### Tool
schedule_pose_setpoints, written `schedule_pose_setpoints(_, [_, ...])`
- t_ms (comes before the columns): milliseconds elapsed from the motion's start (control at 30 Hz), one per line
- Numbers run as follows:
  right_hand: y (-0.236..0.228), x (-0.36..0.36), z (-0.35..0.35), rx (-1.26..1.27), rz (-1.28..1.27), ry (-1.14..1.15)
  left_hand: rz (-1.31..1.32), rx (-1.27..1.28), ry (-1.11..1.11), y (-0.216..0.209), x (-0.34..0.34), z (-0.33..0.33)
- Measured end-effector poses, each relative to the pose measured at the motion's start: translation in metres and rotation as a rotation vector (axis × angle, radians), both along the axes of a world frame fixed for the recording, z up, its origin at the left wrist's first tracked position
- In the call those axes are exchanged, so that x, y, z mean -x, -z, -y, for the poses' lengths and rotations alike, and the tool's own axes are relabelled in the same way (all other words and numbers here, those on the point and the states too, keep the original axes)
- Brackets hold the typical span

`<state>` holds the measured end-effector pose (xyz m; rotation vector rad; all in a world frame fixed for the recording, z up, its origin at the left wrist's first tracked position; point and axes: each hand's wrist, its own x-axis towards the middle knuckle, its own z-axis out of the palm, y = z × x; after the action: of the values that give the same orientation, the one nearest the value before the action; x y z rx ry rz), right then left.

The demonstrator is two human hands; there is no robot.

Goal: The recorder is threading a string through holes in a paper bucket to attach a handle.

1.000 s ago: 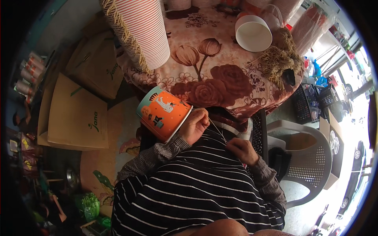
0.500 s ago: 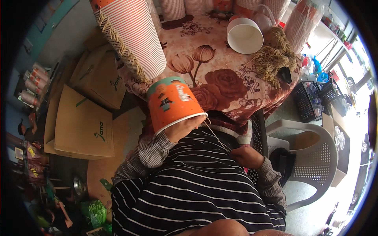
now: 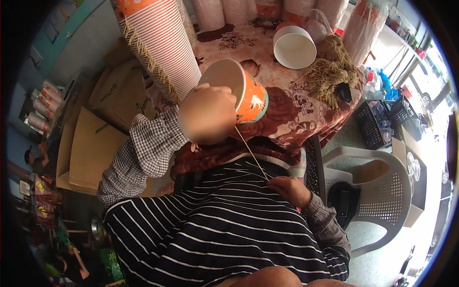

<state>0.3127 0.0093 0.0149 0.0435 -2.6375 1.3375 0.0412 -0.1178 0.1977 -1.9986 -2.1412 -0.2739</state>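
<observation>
My left hand (image 3: 208,115) is closed on the rim of an orange paper bucket (image 3: 252,101), which is tilted above the table's near edge with its white inside facing up and left. From the bucket a thin beige cord (image 3: 252,154) runs taut down to my right hand (image 3: 290,190), which pinches its end over my lap. A tall stack of nested paper buckets (image 3: 167,45), hung with looped cords (image 3: 148,55), stands just beyond my left hand. Another bucket (image 3: 295,48) lies on its side on the table, its opening toward me, near a tangled heap of beige cords (image 3: 330,71).
A flowered cloth (image 3: 291,103) covers the table, with more bucket stacks (image 3: 209,14) along its far side. Cardboard boxes (image 3: 98,153) stand at the left. To the right are a grey plastic chair (image 3: 382,205) and black crates (image 3: 370,124). People are at the far left.
The bucket has moved up and away from my lap and turned, so its opening now faces up-left instead of toward me. My left hand rose with it; my right hand shifted slightly left.
</observation>
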Motion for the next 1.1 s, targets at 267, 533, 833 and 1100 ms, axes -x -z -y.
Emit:
schedule_pose_setpoints(267, [-0.01, -0.002, -0.003, -0.04, -0.024, 0.09, 1.228, 0.018, -0.199, 0.014, -0.026, 0.006])
schedule_pose_setpoints(533, [-0.042, 0.014, 0.005, 0.006, -0.137, 0.37, 1.24, -0.042, -0.129, 0.041, -0.036, 0.006])
schedule_pose_setpoints(833, [-0.074, 0.091, 0.027, 0.098, -0.426, 0.378, 1.145, -0.202, -0.004, 0.055, -0.043, 0.001])
schedule_pose_setpoints(1100, [-0.092, 0.087, 0.027, 0.742, -0.283, 0.292, 0.485, -0.653, 0.096, 0.083, -0.06, 0.024])
